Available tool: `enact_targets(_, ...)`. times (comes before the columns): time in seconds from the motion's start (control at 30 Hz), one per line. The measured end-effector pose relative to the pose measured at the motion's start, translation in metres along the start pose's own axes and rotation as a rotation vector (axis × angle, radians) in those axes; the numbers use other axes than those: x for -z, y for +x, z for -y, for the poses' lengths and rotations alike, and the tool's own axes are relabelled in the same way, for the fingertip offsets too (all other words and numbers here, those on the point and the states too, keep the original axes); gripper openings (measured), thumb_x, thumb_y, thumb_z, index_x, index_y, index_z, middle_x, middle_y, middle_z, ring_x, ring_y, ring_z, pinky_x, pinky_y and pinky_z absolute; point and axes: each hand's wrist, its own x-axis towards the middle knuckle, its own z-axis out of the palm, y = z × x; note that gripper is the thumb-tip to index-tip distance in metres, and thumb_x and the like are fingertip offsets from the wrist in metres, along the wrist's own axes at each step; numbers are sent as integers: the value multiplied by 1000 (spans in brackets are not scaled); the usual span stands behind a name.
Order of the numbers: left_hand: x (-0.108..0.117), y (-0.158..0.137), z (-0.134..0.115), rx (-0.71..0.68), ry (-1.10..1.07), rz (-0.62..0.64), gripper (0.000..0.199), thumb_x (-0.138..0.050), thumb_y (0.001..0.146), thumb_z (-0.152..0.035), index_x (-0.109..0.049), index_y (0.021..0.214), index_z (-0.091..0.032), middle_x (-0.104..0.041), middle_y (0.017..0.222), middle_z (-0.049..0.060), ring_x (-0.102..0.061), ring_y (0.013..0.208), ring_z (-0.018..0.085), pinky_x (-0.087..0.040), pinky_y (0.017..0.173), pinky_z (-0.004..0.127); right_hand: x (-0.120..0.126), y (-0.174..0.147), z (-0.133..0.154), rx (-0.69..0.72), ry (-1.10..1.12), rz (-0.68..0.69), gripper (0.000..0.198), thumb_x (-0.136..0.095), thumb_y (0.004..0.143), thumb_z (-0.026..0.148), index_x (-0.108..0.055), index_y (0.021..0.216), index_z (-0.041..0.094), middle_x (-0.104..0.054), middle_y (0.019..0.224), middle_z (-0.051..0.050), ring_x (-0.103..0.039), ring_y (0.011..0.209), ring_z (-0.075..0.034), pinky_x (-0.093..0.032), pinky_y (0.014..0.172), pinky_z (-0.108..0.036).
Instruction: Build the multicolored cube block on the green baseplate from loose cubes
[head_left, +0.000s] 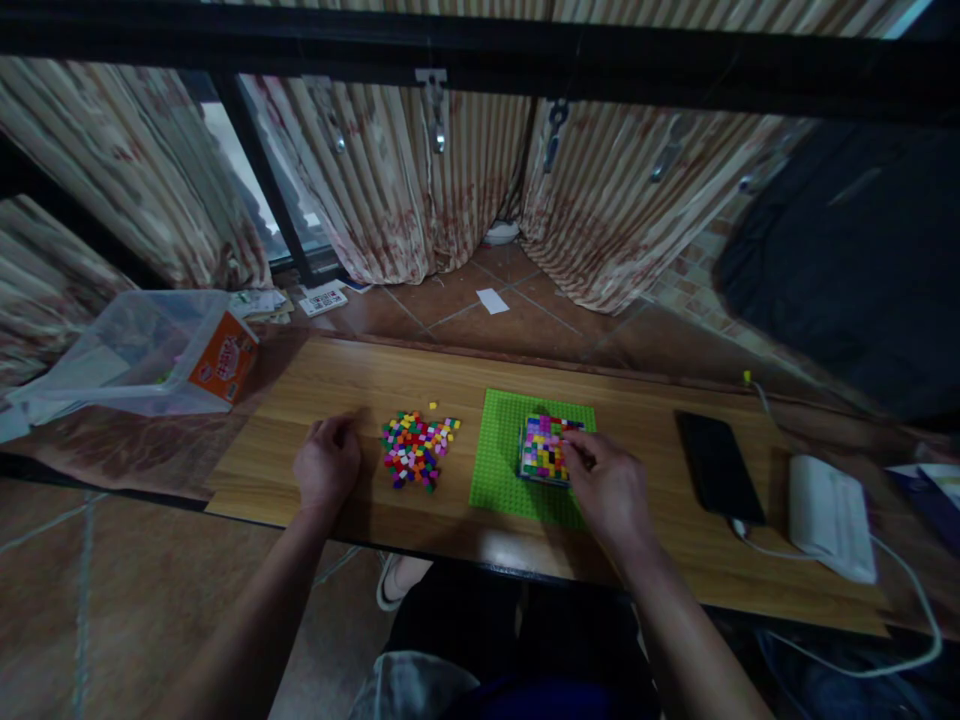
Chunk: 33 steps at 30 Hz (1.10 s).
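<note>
A bright green studded baseplate (495, 470) lies on the wooden table. On it stands a low, multicoloured block of small toy bricks (545, 450). My right hand (611, 488) reaches over the right side of this block, thumb and fingers pinched together at its top. A small toy brick seems to be between the fingertips, mostly hidden by them. To the left of the baseplate is a scattered pile of loose coloured bricks (415, 447). My left hand (328, 463) rests on the table left of that pile, its fingers curled in, with no object visible in it.
The narrow wooden table (277, 420) also bears a black phone (718, 465) and a white device (831, 517) with cables at the right. A clear plastic bin (142, 350) with an orange label stands at the left. Striped curtains (397, 180) hang beyond the tiled floor.
</note>
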Motion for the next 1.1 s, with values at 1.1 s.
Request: enact_targets(1.1, -4, -2, 1, 6, -20, 5, 24, -49, 85, -25, -69, 98, -19, -68, 95, 7, -64, 84, 21, -47, 72, 28, -20, 10, -17, -165, 243, -146, 27, -63, 80, 44, -73, 84, 19, -67, 91, -7, -59, 92, -23, -44, 86, -41)
